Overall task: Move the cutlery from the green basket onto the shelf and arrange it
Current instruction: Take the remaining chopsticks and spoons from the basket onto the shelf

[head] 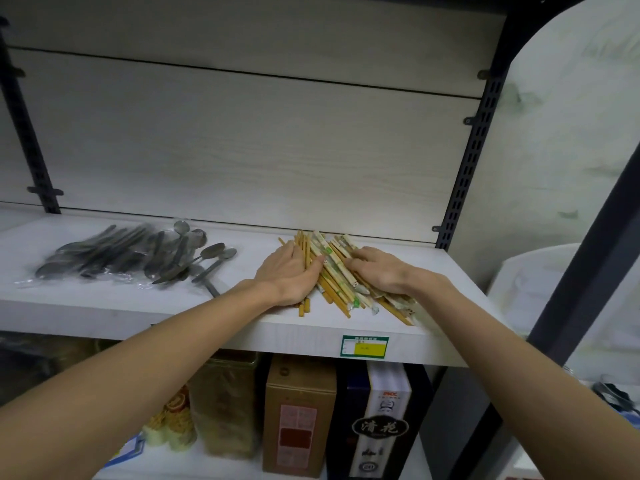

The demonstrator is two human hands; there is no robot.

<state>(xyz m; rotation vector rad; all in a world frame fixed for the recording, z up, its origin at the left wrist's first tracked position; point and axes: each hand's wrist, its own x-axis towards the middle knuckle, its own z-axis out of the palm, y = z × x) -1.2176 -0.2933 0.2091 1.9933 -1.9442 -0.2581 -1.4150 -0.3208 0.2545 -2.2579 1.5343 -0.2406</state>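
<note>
Head view shows your two hands on the heap of chopsticks (337, 275), which lies on the white shelf (138, 306) at the centre right of the frame, close to the front edge. Your left hand (289, 271) presses its flat side against the left flank of the heap, the fingers nearly straight and laid over the bare sticks. Your right hand (379, 271) rests on the right flank, the fingers bent a little over the paper-wrapped pairs. Neither hand pinches anything; both only push and cover.

I judge that you are now gathering the heap into one tidy bundle. The sticks cross each other at several angles, and some ends hang over the front edge at the lower centre. So bring both palms toward each other slowly, and keep them low on the shelf so that no stick slips under a hand. Then draw the whole bundle a little toward the back wall, because the overhanging ends could fall down.

The spoons (138, 258) lie at the left of the frame, well apart from the chopsticks, partly in clear plastic bags. The green basket is not in the frame.
</note>
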